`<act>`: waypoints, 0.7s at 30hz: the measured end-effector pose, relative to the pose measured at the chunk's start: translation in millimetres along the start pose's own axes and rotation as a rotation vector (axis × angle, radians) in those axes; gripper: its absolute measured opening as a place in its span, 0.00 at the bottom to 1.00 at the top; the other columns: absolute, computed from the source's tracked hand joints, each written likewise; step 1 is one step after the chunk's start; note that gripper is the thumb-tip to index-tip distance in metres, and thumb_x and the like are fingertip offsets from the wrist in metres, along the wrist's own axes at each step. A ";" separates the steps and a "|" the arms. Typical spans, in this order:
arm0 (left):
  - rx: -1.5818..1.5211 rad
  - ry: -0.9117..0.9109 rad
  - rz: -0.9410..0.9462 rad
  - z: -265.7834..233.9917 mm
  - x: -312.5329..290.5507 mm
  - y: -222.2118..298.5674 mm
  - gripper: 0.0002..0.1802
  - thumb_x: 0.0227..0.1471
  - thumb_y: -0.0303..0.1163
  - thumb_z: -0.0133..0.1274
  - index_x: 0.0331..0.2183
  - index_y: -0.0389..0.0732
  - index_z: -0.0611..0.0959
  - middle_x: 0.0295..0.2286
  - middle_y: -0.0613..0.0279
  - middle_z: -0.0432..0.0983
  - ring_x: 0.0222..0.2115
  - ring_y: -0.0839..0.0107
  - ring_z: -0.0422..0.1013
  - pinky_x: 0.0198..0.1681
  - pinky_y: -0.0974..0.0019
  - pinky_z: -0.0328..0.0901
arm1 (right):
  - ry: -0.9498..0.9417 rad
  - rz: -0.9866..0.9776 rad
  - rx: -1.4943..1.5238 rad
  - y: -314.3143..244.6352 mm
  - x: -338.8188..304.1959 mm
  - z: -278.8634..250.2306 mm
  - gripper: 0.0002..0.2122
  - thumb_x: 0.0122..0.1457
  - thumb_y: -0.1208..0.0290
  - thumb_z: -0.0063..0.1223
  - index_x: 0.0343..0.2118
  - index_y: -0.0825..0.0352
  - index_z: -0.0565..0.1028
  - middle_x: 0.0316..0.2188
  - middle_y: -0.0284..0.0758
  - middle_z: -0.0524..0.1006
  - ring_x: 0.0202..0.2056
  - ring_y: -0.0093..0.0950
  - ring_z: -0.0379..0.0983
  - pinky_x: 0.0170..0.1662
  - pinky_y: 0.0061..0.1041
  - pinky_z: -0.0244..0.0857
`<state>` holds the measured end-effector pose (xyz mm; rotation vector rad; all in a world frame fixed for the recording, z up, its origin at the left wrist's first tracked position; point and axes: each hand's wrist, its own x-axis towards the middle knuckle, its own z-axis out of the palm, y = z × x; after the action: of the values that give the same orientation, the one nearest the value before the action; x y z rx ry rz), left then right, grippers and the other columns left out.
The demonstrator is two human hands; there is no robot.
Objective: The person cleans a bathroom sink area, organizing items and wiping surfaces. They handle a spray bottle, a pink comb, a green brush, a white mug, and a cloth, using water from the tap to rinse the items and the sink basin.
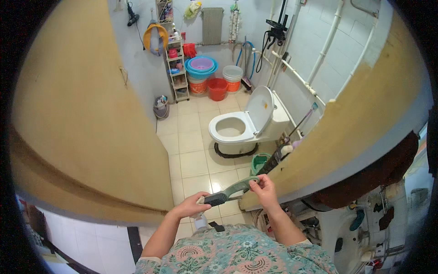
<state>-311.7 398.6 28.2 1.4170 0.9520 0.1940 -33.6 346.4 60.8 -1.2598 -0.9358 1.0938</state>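
Note:
A green-handled brush [235,189] with dark bristles [215,199] is held across in front of me, over the doorway floor. My right hand [266,192] grips the far end of its handle between thumb and fingers. At the other end, my left hand [188,207] closes on the tip of the bristle head. Something small and whitish shows by the left fingers, too small to make out. Beyond the hands stands a white toilet [235,130] with its lid raised and seat down.
A yellowish door [86,109] stands at left, and a door frame [346,114] rises close on the right. By the toilet is a green bin [260,163]. Along the back wall are a red bucket [217,89], stacked basins [201,66] and a narrow shelf rack [177,68]. A cluttered sink [349,228] lies lower right.

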 end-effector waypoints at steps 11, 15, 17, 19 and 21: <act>-0.656 -0.003 0.079 -80.6 62.7 21.5 0.19 0.49 0.36 0.52 0.44 0.42 0.70 0.29 0.67 0.68 0.23 0.79 0.65 0.23 0.74 0.64 | 0.245 0.194 0.127 9.4 48.2 30.7 0.10 0.56 0.72 0.49 0.40 0.69 0.68 0.32 0.31 0.73 0.33 0.18 0.71 0.35 0.19 0.67; -0.566 0.056 0.105 -89.7 103.2 38.0 0.20 0.49 0.37 0.53 0.43 0.42 0.70 0.27 0.68 0.68 0.24 0.79 0.65 0.24 0.73 0.64 | 0.221 0.255 0.037 27.2 48.6 2.3 0.15 0.57 0.72 0.46 0.47 0.69 0.66 0.36 0.33 0.74 0.38 0.23 0.71 0.40 0.23 0.65; -0.470 0.071 0.133 -93.7 122.4 61.8 0.20 0.49 0.36 0.53 0.43 0.41 0.70 0.26 0.69 0.68 0.24 0.79 0.65 0.25 0.73 0.64 | 0.239 0.138 -0.201 37.1 51.3 -9.4 0.16 0.57 0.72 0.46 0.49 0.69 0.65 0.39 0.34 0.73 0.41 0.25 0.70 0.43 0.23 0.64; -0.351 0.118 0.219 -93.0 143.1 84.9 0.20 0.48 0.36 0.54 0.43 0.41 0.70 0.26 0.69 0.69 0.25 0.80 0.65 0.27 0.73 0.63 | 0.238 0.123 -0.449 21.4 59.7 -14.7 0.18 0.56 0.72 0.47 0.50 0.69 0.64 0.44 0.37 0.70 0.46 0.28 0.66 0.48 0.25 0.60; -0.222 0.182 0.288 -90.9 158.1 113.6 0.20 0.47 0.34 0.55 0.43 0.42 0.70 0.28 0.68 0.70 0.27 0.81 0.65 0.29 0.74 0.62 | 0.218 0.029 -0.580 1.9 70.3 -19.2 0.18 0.55 0.71 0.48 0.49 0.68 0.66 0.44 0.37 0.70 0.47 0.29 0.66 0.48 0.26 0.59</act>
<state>-224.3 590.1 71.2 1.3403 0.8406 0.6340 1.7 409.7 54.1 -1.8271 -1.1085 0.7014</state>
